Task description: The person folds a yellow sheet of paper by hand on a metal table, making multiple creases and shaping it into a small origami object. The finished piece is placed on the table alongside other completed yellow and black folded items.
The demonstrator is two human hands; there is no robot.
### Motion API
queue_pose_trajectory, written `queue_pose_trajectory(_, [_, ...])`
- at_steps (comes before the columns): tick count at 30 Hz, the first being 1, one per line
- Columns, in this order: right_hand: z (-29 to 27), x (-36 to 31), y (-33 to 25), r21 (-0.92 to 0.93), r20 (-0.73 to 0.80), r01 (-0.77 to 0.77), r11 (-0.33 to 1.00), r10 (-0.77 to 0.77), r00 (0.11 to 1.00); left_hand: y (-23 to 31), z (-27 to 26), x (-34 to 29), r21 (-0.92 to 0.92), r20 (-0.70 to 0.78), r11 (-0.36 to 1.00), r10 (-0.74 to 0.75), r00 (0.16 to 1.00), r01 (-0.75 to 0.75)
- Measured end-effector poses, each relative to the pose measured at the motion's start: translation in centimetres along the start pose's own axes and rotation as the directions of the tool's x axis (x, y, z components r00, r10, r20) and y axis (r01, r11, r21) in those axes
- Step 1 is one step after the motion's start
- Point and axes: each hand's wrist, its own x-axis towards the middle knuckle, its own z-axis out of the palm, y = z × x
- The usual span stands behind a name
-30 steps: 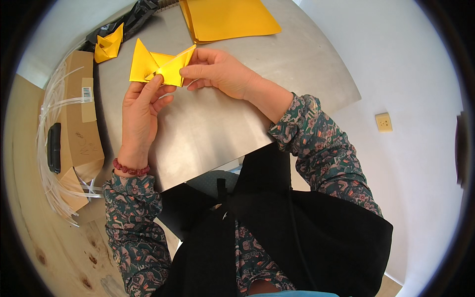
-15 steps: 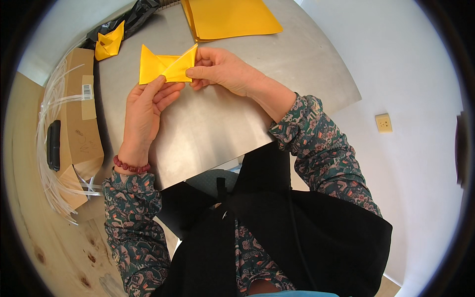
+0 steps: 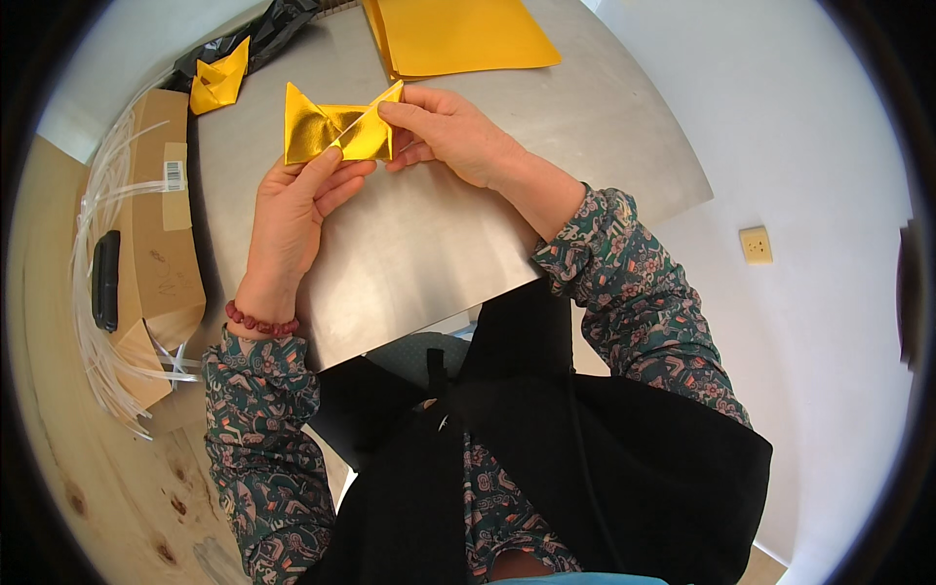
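Between my two hands is a folded piece of shiny gold paper (image 3: pixel 314 127), with a pointed corner standing up at each end and diagonal folds crossing its middle. My left hand (image 3: pixel 297 200) is closed on its lower edge, the thumb on the front and the fingers behind. My right hand (image 3: pixel 444 132) pinches the right end near the upper corner, thumb on the front face. The paper is held above the metal table (image 3: pixel 429 234). Part of its back is hidden by my fingers.
A finished-looking gold paper fold (image 3: pixel 219 80) lies at the far left beside a black plastic bag (image 3: pixel 278 34). A stack of gold paper sheets (image 3: pixel 468 37) lies at the table's far edge. Left of the table stands a cardboard box (image 3: pixel 161 253) with clear plastic straps (image 3: pixel 93 322).
My hands and the gold paper have shifted slightly right. The right thumb has moved up toward the upper right corner, and the paper's face now catches the light differently.
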Motion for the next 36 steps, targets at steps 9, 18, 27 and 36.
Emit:
queue_pose_trajectory(9, [-0.5, 0.3, 0.2, -0.004, -0.002, -0.013, 1.000, 0.013, 1.000, 0.1, 0.4, -0.2, -0.005, 0.007, 1.000, -0.020, 1.000, 0.020])
queue_pose_trajectory(18, [-1.0, 0.5, 0.4, -0.029, 0.061, -0.019, 0.999, 0.020, 0.998, 0.9, 0.3, -0.4, -0.058, 0.062, 0.988, -0.141, 0.988, 0.145])
queue_pose_trajectory(27, [-0.3, -0.4, -0.5, -0.111, 0.016, -0.030, 0.993, 0.032, 0.999, 0.6, 0.3, 0.0, -0.067, -0.035, 0.996, -0.067, 0.997, 0.064])
queue_pose_trajectory(36, [-0.7, -0.2, -0.4, -0.170, 0.063, -0.021, 0.985, 0.032, 0.998, 0.5, 0.3, 0.0, -0.075, -0.007, 0.995, -0.072, 0.997, 0.072])
